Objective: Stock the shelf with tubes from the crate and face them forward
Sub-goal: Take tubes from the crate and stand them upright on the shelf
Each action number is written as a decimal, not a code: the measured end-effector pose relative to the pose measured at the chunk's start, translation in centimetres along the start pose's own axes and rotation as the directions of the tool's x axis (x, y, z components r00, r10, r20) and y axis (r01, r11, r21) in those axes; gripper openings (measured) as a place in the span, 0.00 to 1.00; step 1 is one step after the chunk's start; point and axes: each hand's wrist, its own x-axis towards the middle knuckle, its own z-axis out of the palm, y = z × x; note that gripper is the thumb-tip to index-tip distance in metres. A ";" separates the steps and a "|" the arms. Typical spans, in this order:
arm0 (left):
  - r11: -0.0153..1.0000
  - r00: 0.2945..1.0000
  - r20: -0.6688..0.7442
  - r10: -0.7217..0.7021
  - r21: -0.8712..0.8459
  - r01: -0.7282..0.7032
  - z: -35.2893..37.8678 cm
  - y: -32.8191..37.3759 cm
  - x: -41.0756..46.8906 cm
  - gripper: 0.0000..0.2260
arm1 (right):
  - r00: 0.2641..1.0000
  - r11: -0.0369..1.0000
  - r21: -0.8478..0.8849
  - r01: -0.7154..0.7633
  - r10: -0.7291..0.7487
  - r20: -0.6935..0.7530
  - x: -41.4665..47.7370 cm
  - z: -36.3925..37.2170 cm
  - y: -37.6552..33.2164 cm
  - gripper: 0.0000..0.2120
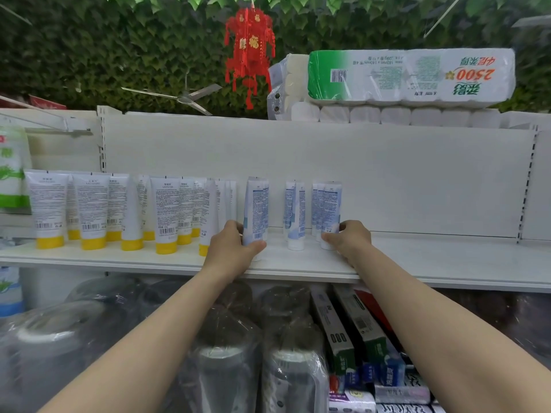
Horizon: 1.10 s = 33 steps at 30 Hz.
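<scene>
— What can you read on the stock?
— Little. The blue-and-white tubes (295, 216) stand cap-down on the white shelf (432, 263). They show barcodes and blocks of fine print too small to read. The yellow-capped tubes (91, 210) to the left show the same: a barcode, small print and a short heading I cannot make out.
— Anything legible at all?
— On the toilet roll pack (417, 74) on top of the unit, "2500" stands in red, upside down, beside green and red Chinese characters. The red lantern (250, 52) hanging above carries gold characters.
— And the hands?
— Both arms reach straight forward over the shelf's front edge. The left hand (231, 244) grips the leftmost blue tube (255, 210) near its base, with the thumb across the front and the fingers curled behind. The right hand (347, 236) holds the front tube of the right-hand group (331, 213) at its cap, with the thumb on the front and the fingers wrapped round the far side.
— Between them?
— A pair of tubes stands untouched, apart from both hands.
— Below?
— Wrapped goods and boxes (343, 332), with their lettering blurred.
</scene>
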 end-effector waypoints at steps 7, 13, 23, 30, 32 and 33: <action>1.000 1.000 0.012 -0.010 0.013 0.010 0.1 -0.1 0.4 0.21 | 1.000 1.000 -0.014 -0.010 0.010 -0.002 0.3 0.1 0.0 0.19; 1.000 1.000 0.015 -0.006 0.019 0.006 0.4 -0.2 0.7 0.21 | 1.000 0.999 -0.031 -0.007 0.007 -0.001 0.2 0.1 0.0 0.20; 1.000 1.000 0.012 0.002 0.029 -0.002 0.8 -0.4 0.9 0.20 | 1.000 0.999 -0.047 0.004 -0.005 -0.008 0.4 0.3 0.1 0.19; 0.999 1.000 -0.018 0.005 0.044 -0.004 0.9 -0.7 0.9 0.21 | 1.000 0.998 -0.056 0.019 -0.020 -0.012 0.2 0.2 0.2 0.18; 1.000 1.000 -0.014 0.003 0.023 -0.003 0.8 -0.7 0.7 0.22 | 1.000 0.998 -0.054 0.016 -0.016 -0.014 -0.2 0.1 0.0 0.19; 1.000 1.000 -0.010 0.004 0.008 -0.004 0.7 -0.7 0.6 0.23 | 1.000 0.998 -0.054 0.017 -0.018 -0.017 -0.5 0.1 -0.1 0.23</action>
